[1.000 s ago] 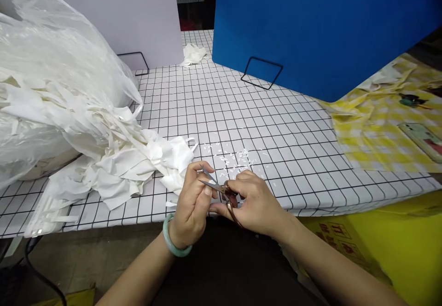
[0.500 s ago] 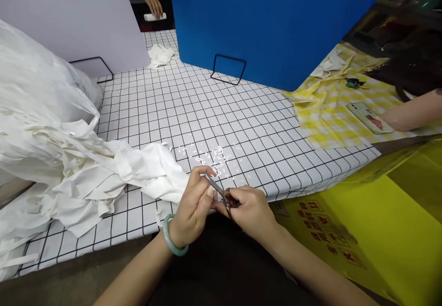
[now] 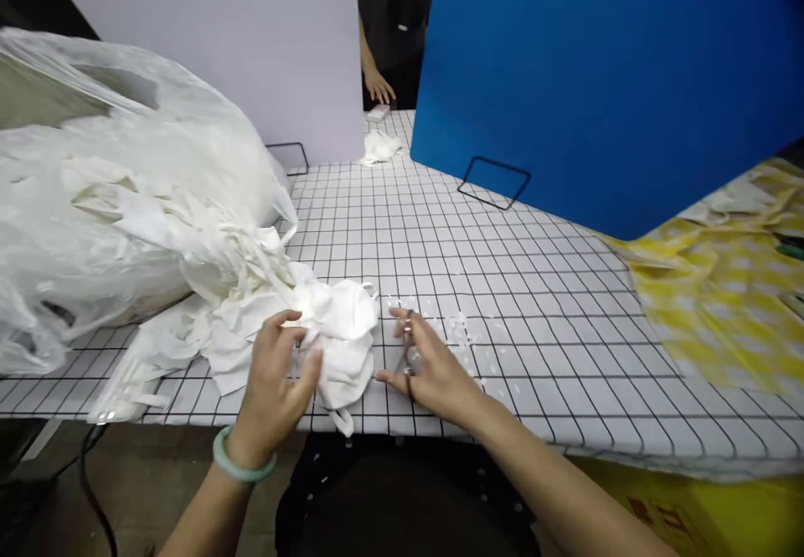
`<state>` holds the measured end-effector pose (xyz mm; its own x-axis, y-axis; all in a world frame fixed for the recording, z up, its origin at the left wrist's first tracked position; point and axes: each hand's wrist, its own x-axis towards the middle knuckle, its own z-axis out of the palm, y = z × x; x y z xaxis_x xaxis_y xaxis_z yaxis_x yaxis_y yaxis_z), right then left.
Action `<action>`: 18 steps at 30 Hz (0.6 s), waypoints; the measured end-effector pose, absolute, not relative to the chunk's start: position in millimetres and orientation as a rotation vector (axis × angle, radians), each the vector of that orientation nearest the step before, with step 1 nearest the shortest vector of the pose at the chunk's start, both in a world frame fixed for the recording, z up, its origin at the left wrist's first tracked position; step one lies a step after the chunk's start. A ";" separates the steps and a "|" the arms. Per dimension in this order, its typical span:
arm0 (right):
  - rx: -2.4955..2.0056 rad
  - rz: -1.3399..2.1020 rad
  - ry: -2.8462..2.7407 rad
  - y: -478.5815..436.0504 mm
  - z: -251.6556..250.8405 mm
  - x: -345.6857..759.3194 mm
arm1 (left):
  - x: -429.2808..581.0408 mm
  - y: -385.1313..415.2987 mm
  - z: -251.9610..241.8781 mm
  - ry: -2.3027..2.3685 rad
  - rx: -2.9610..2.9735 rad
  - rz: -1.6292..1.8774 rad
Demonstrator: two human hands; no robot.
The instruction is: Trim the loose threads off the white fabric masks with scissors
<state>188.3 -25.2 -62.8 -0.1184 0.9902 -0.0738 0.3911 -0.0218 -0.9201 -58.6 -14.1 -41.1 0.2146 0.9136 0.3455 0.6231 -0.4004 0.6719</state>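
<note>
My left hand (image 3: 275, 381), with a green bangle on its wrist, rests on the near edge of a heap of white fabric pieces (image 3: 327, 331), its fingers curled into the cloth. My right hand (image 3: 433, 368) lies on the grid-patterned table (image 3: 477, 272) just right of the heap, with small scissors (image 3: 407, 348) hooked on its fingers, blades pointing away from me. Tiny white clippings (image 3: 461, 335) are scattered on the table beside that hand.
A big clear plastic bag (image 3: 113, 188) stuffed with white fabric fills the left. A white board (image 3: 239, 38) and a blue board (image 3: 596, 71) stand at the back. Yellow checked cloth (image 3: 722, 289) lies right. Another person's hand (image 3: 378, 86) shows between the boards.
My hands have parted and moved forward onto the table. The left went from the scissors' tips to the white fabric heap; the right kept the scissors and lowered them onto the table.
</note>
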 end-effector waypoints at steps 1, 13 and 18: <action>-1.402 1.144 -1.584 -12.7 -68.2 171.4 | -63.2 -11.5 -52.4 1.508 2.179 0.910; -1.094 0.873 -1.344 158.9 49.0 177.2 | 8.4 159.3 56.4 1.190 2.155 1.064; -1.163 0.454 -1.235 249.4 113.8 227.3 | 66.5 245.9 118.8 0.934 1.939 1.207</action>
<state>227.3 249.4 113.8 0.3351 0.8057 0.4884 0.2978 0.4013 -0.8662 66.5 245.9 118.8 0.3185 0.8353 0.4483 0.2249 -0.5259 0.8203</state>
